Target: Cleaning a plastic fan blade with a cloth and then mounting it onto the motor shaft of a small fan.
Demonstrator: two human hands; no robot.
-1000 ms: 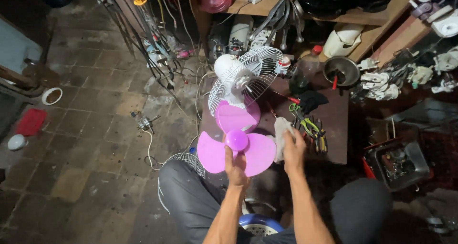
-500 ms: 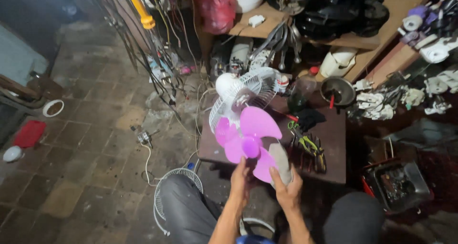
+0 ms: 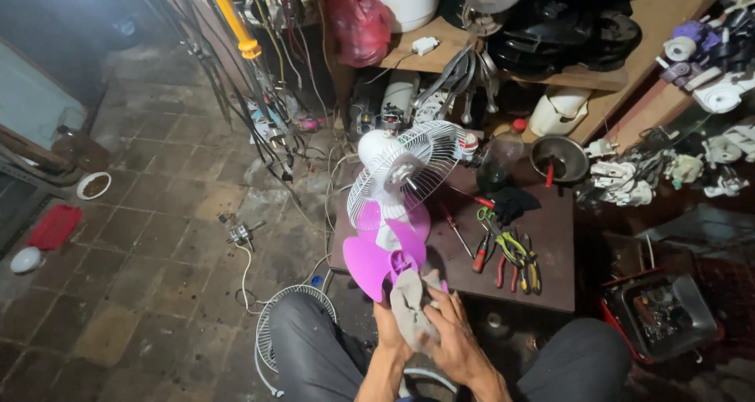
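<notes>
A purple three-bladed fan blade [image 3: 376,262] is held over my lap at the near edge of a small brown table [image 3: 550,237]. My left hand [image 3: 387,329] grips it from below at the hub. My right hand [image 3: 460,341] presses a grey rag [image 3: 407,304] against the blade's near side. Just behind stands the white fan body [image 3: 376,152] with its rear wire guard [image 3: 421,162] tilted towards me and the motor shaft bare.
Pliers and screwdrivers [image 3: 503,251] lie on the table, with a dark bottle [image 3: 497,164] and a metal bowl [image 3: 558,158] behind. A wire front grille [image 3: 275,327] lies on the tiled floor by my left knee. A red tray of parts [image 3: 668,315] sits to the right. Cables hang at the back left.
The purple blade has come down and nearer to me, off to the fan's front. My right hand has brought the grey rag against it, close to my left hand.
</notes>
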